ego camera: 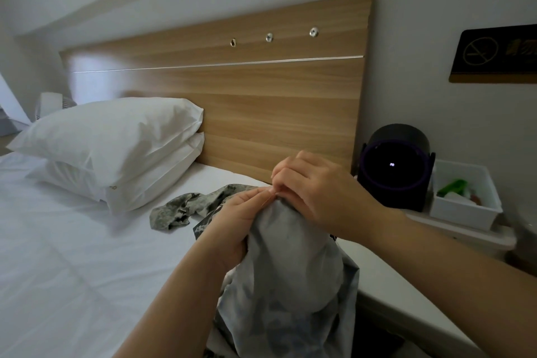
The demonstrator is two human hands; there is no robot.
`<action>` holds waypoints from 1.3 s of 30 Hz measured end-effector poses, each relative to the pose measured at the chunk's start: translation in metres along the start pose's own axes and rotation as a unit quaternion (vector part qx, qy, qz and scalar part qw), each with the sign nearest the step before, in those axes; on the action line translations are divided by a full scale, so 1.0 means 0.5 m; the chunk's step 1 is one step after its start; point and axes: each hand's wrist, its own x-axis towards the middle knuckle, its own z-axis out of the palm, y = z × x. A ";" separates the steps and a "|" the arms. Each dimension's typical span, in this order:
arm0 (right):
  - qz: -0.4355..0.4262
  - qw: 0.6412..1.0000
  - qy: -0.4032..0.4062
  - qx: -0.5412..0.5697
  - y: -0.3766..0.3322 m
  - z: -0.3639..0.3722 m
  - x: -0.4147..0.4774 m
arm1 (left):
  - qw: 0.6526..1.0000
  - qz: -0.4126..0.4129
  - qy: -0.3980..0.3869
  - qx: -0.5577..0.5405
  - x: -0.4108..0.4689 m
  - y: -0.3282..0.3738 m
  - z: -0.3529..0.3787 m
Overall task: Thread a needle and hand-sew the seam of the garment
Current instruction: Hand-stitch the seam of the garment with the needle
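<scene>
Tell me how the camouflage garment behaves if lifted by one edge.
Probably floppy: the garment drapes and folds below the left hand gripping it. Likely light: that hand holds it bunched upright. Its end lies crumpled on the bed, so it'd drag limply.

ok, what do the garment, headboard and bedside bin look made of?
Garment: thin woven cloth, matte grey, camouflage-printed parts; drapes and creases.
Headboard: wood-grain laminate or veneer, can't tell which; satin sheen.
Bin: probably white plastic; smooth moulded rim.
</scene>
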 end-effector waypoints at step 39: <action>0.338 0.894 -0.059 0.288 0.011 0.012 0.015 | 0.959 0.163 0.129 0.192 0.021 -0.022 -0.012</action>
